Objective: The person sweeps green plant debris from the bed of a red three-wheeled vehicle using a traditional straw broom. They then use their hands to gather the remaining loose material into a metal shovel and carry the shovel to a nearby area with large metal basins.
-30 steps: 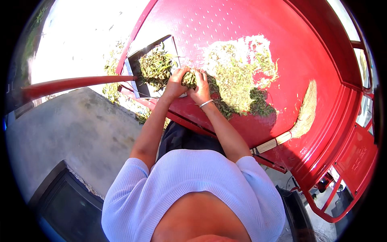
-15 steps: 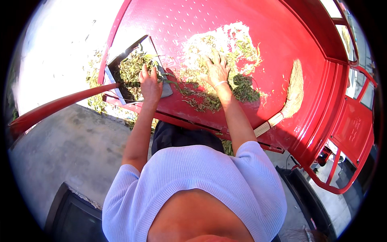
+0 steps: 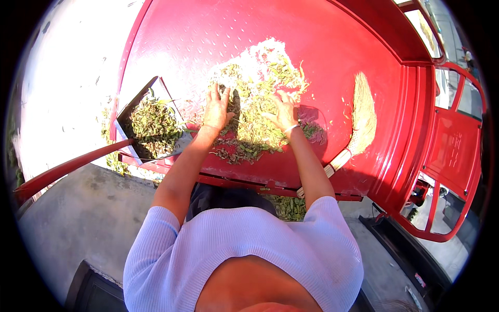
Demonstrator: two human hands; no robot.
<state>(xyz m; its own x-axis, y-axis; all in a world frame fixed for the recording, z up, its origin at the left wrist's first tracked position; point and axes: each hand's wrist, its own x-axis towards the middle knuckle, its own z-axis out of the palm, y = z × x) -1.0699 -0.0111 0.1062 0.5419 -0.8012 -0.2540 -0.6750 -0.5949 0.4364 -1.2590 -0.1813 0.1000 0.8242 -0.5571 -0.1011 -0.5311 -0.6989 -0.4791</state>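
Note:
Across the red metal cargo bed (image 3: 332, 52) lies a loose spread of green leaves and stem bits (image 3: 254, 125), brightly sunlit at its far part. My left hand (image 3: 215, 110) is over the left side of the spread, fingers apart, with nothing seen in it. On the right side, my right hand (image 3: 284, 112) faces it with fingers spread and curved inward at the leaves. Whether the palms press on the bed cannot be made out. Left of my left hand, a dustpan (image 3: 165, 92) heaped with dried-looking leaves (image 3: 150, 125) rests at the bed's left corner.
A straw hand broom (image 3: 363, 117) lies on the bed to the right. The dustpan's long red handle (image 3: 73, 167) sticks out leftward past the bed's edge. Fallen leaves (image 3: 288, 207) lie on the concrete below. A red metal frame with a seat-like panel (image 3: 453, 148) stands at far right.
My left hand has moved from the leaves in the dustpan to the spread on the bed. My right hand stays at the spread, now turned inward. The view has shifted.

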